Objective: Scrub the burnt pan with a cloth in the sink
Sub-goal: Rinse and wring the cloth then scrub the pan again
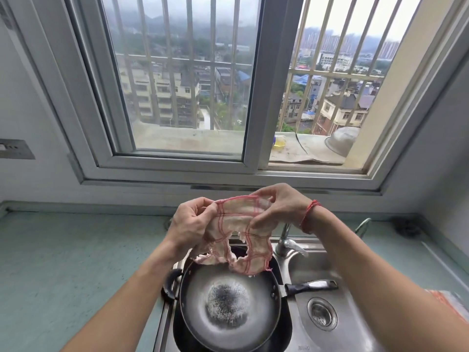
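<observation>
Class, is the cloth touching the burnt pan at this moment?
No: both hands hold the cloth up in the air, clear above the pan.

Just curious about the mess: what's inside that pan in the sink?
The pan holds a dark burnt patch ringed with whitish residue. The cloth, held above, covers its far rim.

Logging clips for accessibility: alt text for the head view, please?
Both hands, left hand and right hand, hold up a torn white cloth with red grid lines above a round metal pan with a burnt centre in a steel sink, below a barred window.
</observation>
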Available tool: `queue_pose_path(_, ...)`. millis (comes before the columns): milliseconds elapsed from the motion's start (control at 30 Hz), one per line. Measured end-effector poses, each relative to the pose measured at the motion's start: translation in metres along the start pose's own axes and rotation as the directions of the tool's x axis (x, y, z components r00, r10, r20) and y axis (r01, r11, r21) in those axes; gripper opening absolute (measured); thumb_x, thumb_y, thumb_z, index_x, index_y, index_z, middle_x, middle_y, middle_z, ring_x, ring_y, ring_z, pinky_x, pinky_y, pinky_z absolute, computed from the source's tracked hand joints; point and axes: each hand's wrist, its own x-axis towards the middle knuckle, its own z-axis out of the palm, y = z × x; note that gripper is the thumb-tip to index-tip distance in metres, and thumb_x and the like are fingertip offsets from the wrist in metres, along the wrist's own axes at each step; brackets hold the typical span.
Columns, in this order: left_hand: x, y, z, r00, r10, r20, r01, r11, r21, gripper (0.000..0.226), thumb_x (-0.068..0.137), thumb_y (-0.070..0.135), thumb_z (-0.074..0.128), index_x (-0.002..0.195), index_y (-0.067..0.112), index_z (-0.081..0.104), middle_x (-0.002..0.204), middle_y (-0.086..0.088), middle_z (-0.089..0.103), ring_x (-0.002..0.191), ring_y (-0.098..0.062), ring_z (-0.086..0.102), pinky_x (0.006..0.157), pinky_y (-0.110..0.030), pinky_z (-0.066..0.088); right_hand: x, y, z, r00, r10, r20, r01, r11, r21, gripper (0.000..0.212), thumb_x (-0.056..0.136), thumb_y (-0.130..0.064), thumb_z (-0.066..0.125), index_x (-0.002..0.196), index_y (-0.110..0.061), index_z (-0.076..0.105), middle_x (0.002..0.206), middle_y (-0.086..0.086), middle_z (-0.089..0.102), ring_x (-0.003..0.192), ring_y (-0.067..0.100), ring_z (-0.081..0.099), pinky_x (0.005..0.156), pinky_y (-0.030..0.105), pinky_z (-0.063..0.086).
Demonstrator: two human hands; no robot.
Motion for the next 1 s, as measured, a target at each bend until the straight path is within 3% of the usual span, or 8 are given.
queue_pose_path(100, 0.000, 0.001, -0.004, 0.997, -0.027, 0.076, 0.023, 0.998, 0.057, 0.017, 0.097, 0.022, 0.061, 0.089, 0.012, 0.072, 0.082, -0.009, 0.074, 0.071, -0.019, 0.066, 0.068, -0.038, 0.055, 0.003, 0.006, 0.005, 0.993, 0.114, 0.027, -0.110, 0.987, -0.118, 0.019, 0.061, -0.003, 0.089, 0.066, -0.010, 0.071, 0.060, 0.000, 0.067, 0.058, 0.013, 0.066, 0.060, 0.029, 0.058)
queue_pose_path(267, -0.005, 0.003, -0.010, 0.989, -0.103, 0.108, 0.094, 0.992, 0.087, 0.019, 0.100, 0.019, 0.056, 0.094, 0.004, 0.066, 0.068, -0.009, 0.065, 0.036, -0.011, 0.048, 0.032, -0.016, 0.035, -0.001, 0.020, 0.000, 0.987, 0.108, 0.120, -0.133, 0.966, 0.223, 0.032, 0.077, -0.014, 0.080, 0.105, -0.004, 0.069, 0.092, 0.011, 0.070, 0.086, 0.026, 0.068, 0.089, 0.048, 0.056)
queue_pose_path(333, -0.004, 0.001, -0.013, 0.986, -0.107, 0.129, 0.084, 0.982, 0.171, 0.019, 0.100, 0.019, 0.055, 0.094, 0.005, 0.067, 0.062, 0.003, 0.063, 0.038, -0.006, 0.047, 0.035, -0.016, 0.036, 0.000, 0.024, 0.002, 0.988, 0.110, 0.105, -0.135, 0.953, 0.271, 0.028, 0.087, -0.013, 0.071, 0.113, -0.006, 0.065, 0.098, 0.012, 0.069, 0.090, 0.029, 0.066, 0.090, 0.054, 0.054)
queue_pose_path(433, 0.000, -0.005, -0.019, 0.982, -0.133, 0.133, 0.093, 0.957, 0.275, 0.020, 0.098, 0.029, 0.060, 0.088, 0.014, 0.069, 0.061, 0.007, 0.062, 0.052, -0.010, 0.052, 0.046, -0.021, 0.041, 0.005, 0.026, 0.006, 0.994, 0.105, -0.018, -0.098, 0.964, 0.246, 0.012, 0.091, -0.010, 0.067, 0.102, -0.014, 0.063, 0.094, 0.012, 0.065, 0.086, 0.030, 0.064, 0.085, 0.062, 0.053)
queue_pose_path(533, 0.000, -0.009, -0.031, 0.943, -0.287, 0.166, 0.246, 0.941, 0.231, 0.040, 0.072, 0.046, 0.082, 0.094, 0.015, 0.069, 0.067, -0.005, 0.064, 0.056, -0.017, 0.055, 0.046, -0.023, 0.040, 0.007, 0.025, 0.004, 0.988, 0.111, -0.110, -0.088, 0.976, 0.202, 0.014, 0.089, -0.015, 0.070, 0.097, -0.020, 0.060, 0.083, 0.011, 0.065, 0.067, 0.021, 0.065, 0.061, 0.042, 0.059)
queue_pose_path(667, -0.005, -0.016, -0.039, 0.873, -0.428, 0.235, 0.385, 0.899, 0.209, 0.059, 0.051, 0.010, 0.084, 0.106, 0.013, 0.065, 0.082, -0.015, 0.064, 0.064, -0.021, 0.062, 0.054, -0.030, 0.048, 0.005, 0.028, 0.002, 0.967, 0.091, -0.237, -0.044, 0.980, 0.196, 0.020, 0.088, -0.017, 0.071, 0.102, -0.025, 0.059, 0.076, 0.009, 0.062, 0.060, 0.017, 0.061, 0.046, 0.027, 0.050)
queue_pose_path(867, -0.005, -0.021, -0.046, 0.910, -0.414, 0.029, 0.414, 0.909, -0.035, 0.049, 0.073, -0.010, 0.078, 0.114, 0.007, 0.058, 0.098, -0.024, 0.065, 0.062, -0.025, 0.064, 0.048, -0.033, 0.054, 0.008, 0.032, -0.004, 0.959, 0.111, -0.262, -0.071, 0.985, 0.160, 0.004, 0.089, -0.018, 0.071, 0.085, -0.021, 0.069, 0.073, 0.002, 0.064, 0.058, 0.013, 0.059, 0.049, 0.027, 0.050)
queue_pose_path(1000, -0.003, -0.022, -0.050, 0.916, -0.400, -0.013, 0.393, 0.905, -0.160, 0.029, 0.084, -0.014, 0.066, 0.107, 0.004, 0.062, 0.085, -0.017, 0.062, 0.057, -0.021, 0.060, 0.046, -0.030, 0.054, 0.008, 0.035, -0.009, 0.976, 0.147, -0.158, -0.121, 0.980, 0.161, 0.012, 0.075, -0.014, 0.083, 0.084, -0.017, 0.076, 0.078, 0.002, 0.070, 0.067, 0.013, 0.063, 0.060, 0.030, 0.054)
